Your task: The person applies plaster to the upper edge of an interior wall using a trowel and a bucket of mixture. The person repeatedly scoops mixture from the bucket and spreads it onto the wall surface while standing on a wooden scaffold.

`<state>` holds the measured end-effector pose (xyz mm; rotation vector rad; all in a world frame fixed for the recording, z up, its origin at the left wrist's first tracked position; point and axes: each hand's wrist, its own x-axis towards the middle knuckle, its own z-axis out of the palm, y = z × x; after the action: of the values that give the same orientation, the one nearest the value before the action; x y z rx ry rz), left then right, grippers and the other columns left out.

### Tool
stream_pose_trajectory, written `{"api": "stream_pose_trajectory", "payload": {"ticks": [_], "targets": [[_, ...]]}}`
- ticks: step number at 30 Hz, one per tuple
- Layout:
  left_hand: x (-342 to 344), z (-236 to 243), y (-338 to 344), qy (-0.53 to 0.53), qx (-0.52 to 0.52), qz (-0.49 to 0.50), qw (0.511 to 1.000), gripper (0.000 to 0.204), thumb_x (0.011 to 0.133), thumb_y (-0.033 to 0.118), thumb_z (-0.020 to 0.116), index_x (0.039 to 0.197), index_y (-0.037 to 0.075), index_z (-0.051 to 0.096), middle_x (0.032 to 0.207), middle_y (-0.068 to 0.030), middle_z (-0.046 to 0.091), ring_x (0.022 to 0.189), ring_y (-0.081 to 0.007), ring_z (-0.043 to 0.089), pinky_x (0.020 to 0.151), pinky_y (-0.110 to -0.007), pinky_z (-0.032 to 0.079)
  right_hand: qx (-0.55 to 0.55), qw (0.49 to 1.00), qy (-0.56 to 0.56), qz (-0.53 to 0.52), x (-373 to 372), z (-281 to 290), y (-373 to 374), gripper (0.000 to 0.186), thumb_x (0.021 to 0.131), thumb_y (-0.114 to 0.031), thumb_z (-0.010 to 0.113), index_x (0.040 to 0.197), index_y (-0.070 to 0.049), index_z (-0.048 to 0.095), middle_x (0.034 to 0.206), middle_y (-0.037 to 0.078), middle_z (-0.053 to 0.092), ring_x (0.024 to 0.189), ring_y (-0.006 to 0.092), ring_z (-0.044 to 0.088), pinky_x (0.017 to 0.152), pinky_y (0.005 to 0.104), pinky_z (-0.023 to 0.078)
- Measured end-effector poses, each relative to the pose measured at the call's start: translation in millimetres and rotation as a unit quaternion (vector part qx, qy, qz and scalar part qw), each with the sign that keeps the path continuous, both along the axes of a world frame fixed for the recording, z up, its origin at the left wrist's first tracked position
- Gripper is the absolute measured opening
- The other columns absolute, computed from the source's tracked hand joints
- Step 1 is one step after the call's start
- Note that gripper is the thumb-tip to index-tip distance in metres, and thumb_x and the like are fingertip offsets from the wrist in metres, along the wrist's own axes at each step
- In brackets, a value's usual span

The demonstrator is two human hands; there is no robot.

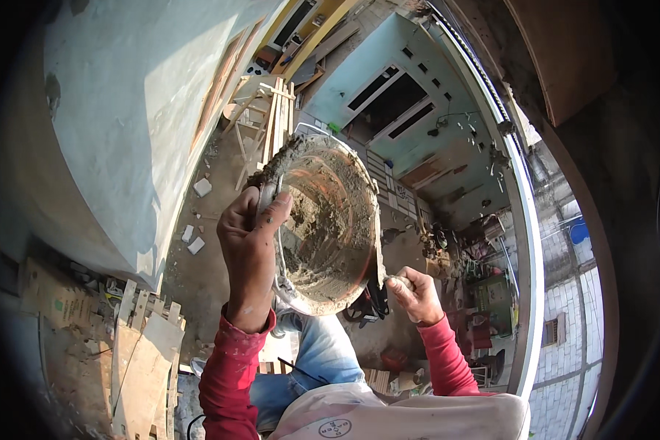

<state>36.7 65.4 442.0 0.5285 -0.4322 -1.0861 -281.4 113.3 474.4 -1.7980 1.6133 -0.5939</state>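
Note:
My left hand (248, 246) grips the near-left rim of a round bucket (301, 299), thumb over the edge and fingers outside. Tilted, the bucket turns its mouth toward me, its rim caked with grey mortar. Wet mortar (312, 220) coats the inside wall and lies in the bottom. On the right, my right hand (418, 297) is closed around the handle of a trowel (379, 260). Its blade, seen nearly edge-on, is at the bucket's right rim; whether it touches I cannot tell.
A grey plastered wall (117, 139) rises at the left. Wooden boards (147, 359) are stacked at lower left, and a timber trestle (271, 121) stands beyond the bucket. White broken pieces (196, 245) litter the floor far below. A long pale beam (526, 242) runs down the right.

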Motion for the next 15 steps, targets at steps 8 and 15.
{"api": "stream_pose_trajectory", "payload": {"ticks": [8, 15], "targets": [[-25.7, 6.7, 12.4, -0.237, 0.027, 0.025, 0.971, 0.039, 0.088, 0.009, 0.068, 0.063, 0.005, 0.038, 0.064, -0.0001, 0.036, 0.061, -0.0115, 0.036, 0.062, -0.03, 0.033, -0.351, 0.678, 0.613, 0.201, 94.4, 32.1, -74.4, 0.033, 0.086, -0.023, 0.059, 0.114, -0.004, 0.06, 0.1, 0.012, 0.058, 0.089, 0.0283, 0.057, 0.074, 0.0384, 0.045], [-25.1, -12.1, 0.4, -0.385, 0.018, 0.132, 0.913, 0.033, 0.085, 0.01, 0.065, 0.062, 0.005, 0.042, 0.064, -0.008, 0.04, 0.063, -0.0257, 0.04, 0.093, -0.045, 0.035, -0.247, 0.793, 0.429, 0.355, 144.0, 0.4, -45.6, 0.02, 0.084, -0.026, 0.064, 0.092, -0.007, 0.063, 0.092, 0.012, 0.063, 0.078, 0.0288, 0.064, 0.063, 0.0413, 0.05]]}}
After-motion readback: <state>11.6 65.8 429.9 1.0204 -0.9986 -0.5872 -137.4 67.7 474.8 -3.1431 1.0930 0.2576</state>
